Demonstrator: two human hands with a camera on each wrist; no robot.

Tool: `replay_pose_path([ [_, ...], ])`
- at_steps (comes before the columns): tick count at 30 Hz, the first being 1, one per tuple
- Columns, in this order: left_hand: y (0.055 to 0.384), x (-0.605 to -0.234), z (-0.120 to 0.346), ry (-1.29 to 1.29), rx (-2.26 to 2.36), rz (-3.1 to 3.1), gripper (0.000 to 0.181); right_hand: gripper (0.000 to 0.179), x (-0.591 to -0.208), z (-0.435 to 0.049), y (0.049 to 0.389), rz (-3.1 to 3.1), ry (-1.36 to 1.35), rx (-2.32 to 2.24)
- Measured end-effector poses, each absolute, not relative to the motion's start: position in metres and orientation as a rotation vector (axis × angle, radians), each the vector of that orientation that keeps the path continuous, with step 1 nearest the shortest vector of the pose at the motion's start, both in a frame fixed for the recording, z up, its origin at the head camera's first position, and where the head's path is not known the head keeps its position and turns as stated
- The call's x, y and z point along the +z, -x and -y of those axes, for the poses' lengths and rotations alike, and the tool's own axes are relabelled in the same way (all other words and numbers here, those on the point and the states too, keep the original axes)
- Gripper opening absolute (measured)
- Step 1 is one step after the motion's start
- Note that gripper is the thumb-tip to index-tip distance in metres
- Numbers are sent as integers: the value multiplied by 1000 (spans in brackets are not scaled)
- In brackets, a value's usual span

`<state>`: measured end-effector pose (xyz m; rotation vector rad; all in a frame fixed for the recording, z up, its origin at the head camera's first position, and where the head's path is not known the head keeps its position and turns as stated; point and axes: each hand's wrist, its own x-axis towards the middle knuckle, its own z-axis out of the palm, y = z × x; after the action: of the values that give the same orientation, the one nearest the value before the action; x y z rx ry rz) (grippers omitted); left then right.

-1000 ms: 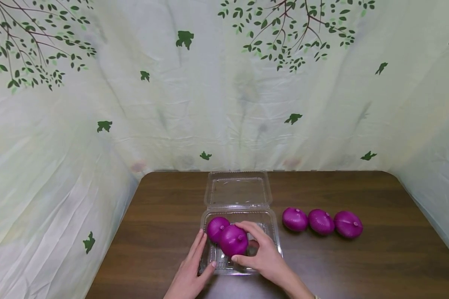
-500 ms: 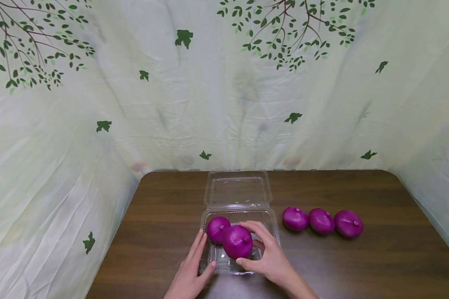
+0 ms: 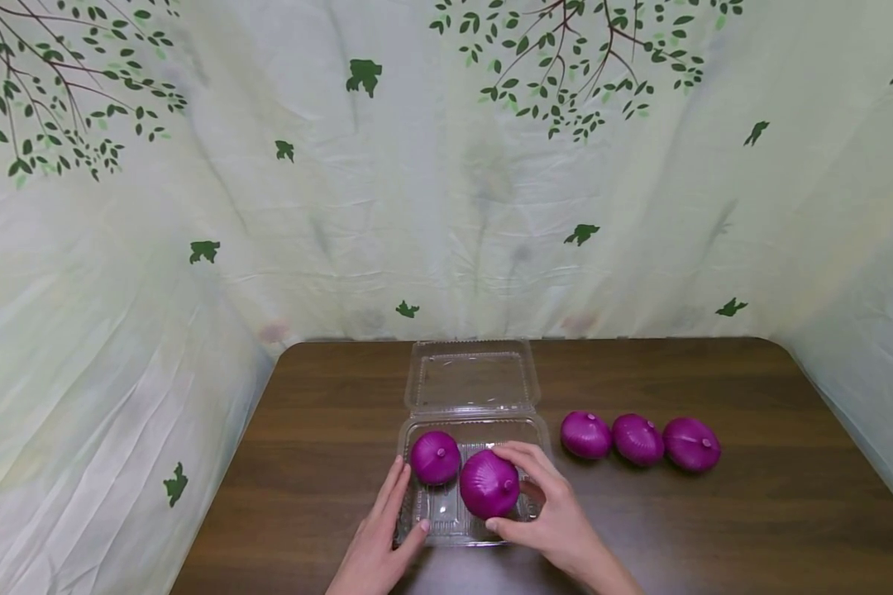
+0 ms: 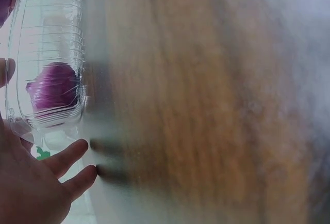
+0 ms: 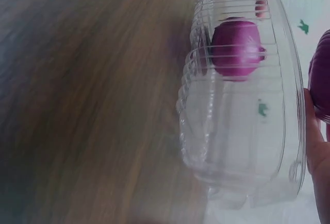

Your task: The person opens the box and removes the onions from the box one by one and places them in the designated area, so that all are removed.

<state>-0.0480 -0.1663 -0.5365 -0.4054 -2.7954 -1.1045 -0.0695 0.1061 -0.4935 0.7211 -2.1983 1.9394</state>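
Observation:
A clear plastic clamshell container (image 3: 446,529) lies with its lid folded back. In its left part sits a purple onion (image 3: 435,457), seen through the wall in the left wrist view (image 4: 54,87). My right hand (image 3: 554,512) grips another purple onion (image 3: 489,484) between thumb and fingers, over the container's right part. The right wrist view shows this held onion (image 5: 322,77) above the rim. Along the container's left side my left hand (image 3: 378,529) rests with straight fingers, its thumb by the front left corner.
Three more purple onions, left (image 3: 586,435), middle (image 3: 637,440) and right (image 3: 691,445), lie in a row on the brown wooden table (image 3: 752,521), right of the container. The raised lid (image 3: 476,376) lies toward the table's back edge. A leaf-patterned curtain (image 3: 454,207) hangs behind.
My right hand has moved the gripped onion to the right, away from the other onion in the container. My left hand has stayed in place.

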Motion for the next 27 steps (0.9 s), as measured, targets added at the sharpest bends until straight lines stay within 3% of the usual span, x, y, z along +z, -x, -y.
replay_pose_path([
  [27,48,-535,166,397,-1126,2799,76,76,-504,-154,52,2287,-312,1843],
])
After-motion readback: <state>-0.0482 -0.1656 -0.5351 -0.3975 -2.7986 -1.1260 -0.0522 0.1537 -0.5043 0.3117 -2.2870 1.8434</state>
